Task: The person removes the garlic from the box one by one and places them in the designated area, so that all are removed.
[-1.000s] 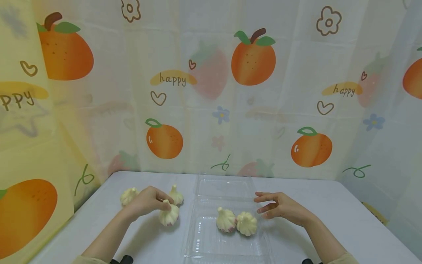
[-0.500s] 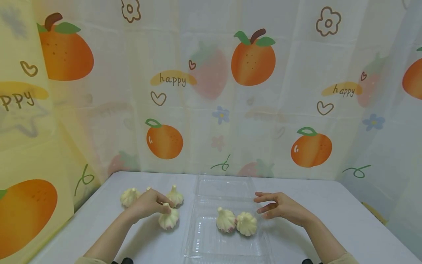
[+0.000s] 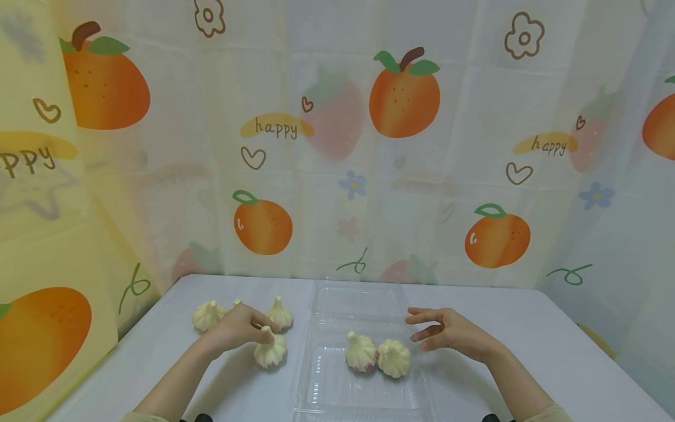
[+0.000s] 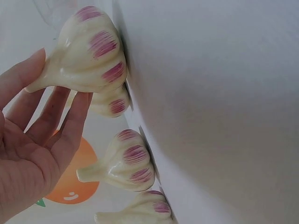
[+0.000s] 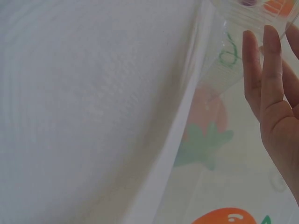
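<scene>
My left hand (image 3: 237, 326) has its thumb and fingers round the neck of a cream garlic bulb (image 3: 270, 350) with purple streaks, its base down on the table in the left wrist view (image 4: 91, 56). Other garlic bulbs stand close by: one behind the fingertips (image 3: 281, 315), one farther left (image 3: 207, 316), and one mostly hidden by the hand. Two more bulbs, a left one (image 3: 361, 353) and a right one (image 3: 394, 358), sit side by side in a clear plastic box (image 3: 329, 395). At the box's right side, my right hand (image 3: 448, 334) holds nothing, its fingers extended and parted.
The box's transparent lid (image 3: 358, 300) lies folded back toward the rear of the white table (image 3: 490, 387). Behind the table hangs a fruit-print curtain (image 3: 327, 234), with a yellowish side panel (image 3: 58, 252) on the left.
My left hand has lowered the garlic bulb a little onto the table, and its fingers stay at the neck. The right hand and the boxed bulbs have stayed put.
</scene>
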{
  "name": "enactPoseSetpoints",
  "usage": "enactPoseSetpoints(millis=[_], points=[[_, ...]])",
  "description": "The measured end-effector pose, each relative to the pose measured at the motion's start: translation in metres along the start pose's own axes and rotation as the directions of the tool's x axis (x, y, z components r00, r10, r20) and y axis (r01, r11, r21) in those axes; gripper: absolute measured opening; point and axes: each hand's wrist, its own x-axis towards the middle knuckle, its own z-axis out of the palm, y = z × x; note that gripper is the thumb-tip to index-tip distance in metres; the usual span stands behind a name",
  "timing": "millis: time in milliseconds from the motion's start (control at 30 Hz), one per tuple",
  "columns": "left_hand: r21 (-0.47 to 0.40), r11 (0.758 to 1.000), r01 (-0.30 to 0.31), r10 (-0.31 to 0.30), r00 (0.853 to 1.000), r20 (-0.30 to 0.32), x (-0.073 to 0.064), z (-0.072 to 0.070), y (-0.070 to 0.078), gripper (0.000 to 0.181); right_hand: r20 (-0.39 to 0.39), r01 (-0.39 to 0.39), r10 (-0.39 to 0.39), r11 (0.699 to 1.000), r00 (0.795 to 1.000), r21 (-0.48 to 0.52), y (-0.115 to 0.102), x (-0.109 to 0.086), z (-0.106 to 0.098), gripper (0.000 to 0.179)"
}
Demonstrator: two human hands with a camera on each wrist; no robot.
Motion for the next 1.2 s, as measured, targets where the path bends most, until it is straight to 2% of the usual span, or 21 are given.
enactPoseSetpoints(millis=[1067, 1200], points=[[-0.061, 0.998, -0.018, 0.02, 0.999, 0.038, -0.0037, -0.0038, 0.0075, 0.048, 0.006, 0.005, -0.005, 1.0, 1.0, -0.008, 0.0005, -0.0001, -0.0003, 0.057], [-0.066, 0.998, -0.013, 0.015, 0.999, 0.028, -0.0029, -0.0039, 0.0084, 0.048, 0.003, 0.003, -0.003, 1.0, 1.0, -0.015, 0.0003, -0.0002, -0.0001, 0.057]])
